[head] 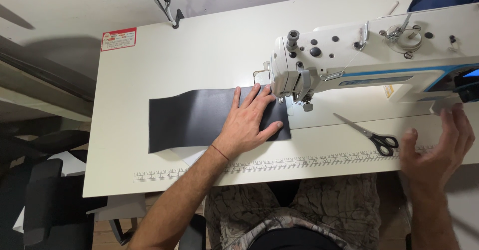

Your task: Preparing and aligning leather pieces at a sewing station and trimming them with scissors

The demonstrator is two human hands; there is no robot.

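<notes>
One worry from my end: my left hand (253, 123) lies spread flat on the dark fabric (199, 120) by the sewing machine (359, 60) needle, fingertips could drift under, while my right hand (439, 147) hovers open, empty.

Cream-white work table (164, 70) stands against a pale wall (75, 5). Black chair (50, 200) sits at the table's left corner. Wooden plank floor (154, 230) shows beneath; lighting is even.
</notes>
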